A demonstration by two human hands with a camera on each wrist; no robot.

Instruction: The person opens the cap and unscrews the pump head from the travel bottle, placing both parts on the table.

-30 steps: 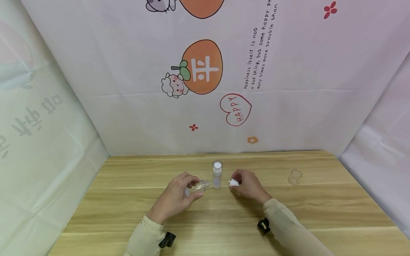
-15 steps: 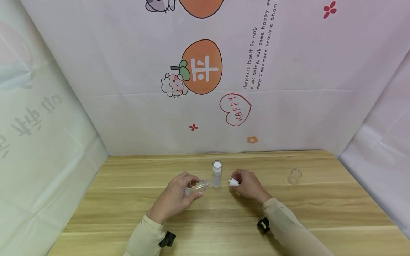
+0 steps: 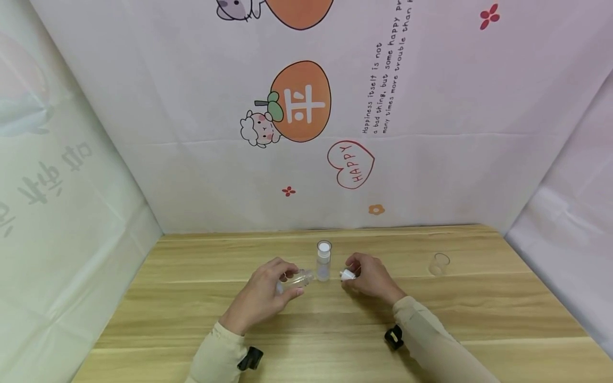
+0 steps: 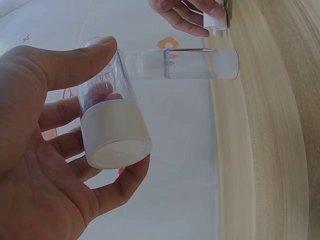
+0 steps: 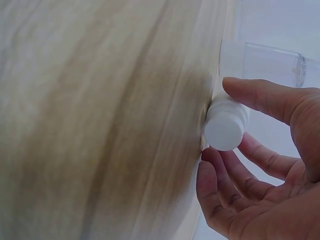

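My left hand (image 3: pixel 261 292) grips a clear bottle (image 3: pixel 299 279) with a white base (image 4: pixel 117 132). The bottle is tilted, its uncapped neck pointing right in the head view. Between thumb and fingers, my right hand (image 3: pixel 373 277) pinches a small white pump top (image 3: pixel 347 275) low over the table; in the right wrist view its round flat end (image 5: pixel 224 131) faces the camera. Whether it touches the wood, I cannot tell. A second bottle (image 3: pixel 323 263), with a white top under a clear cover, stands upright between the two hands.
A loose clear cover (image 3: pixel 439 264) stands on the wooden table (image 3: pixel 306 335) to the right of my right hand. Behind the table hangs a printed white cloth (image 3: pixel 215 181), with more cloth on both sides. Each wrist wears a black strap piece (image 3: pixel 250 358).
The pump top in my right hand has shifted and turned very slightly. My left hand and its bottle stay put, and the standing bottle and loose cover have not moved.
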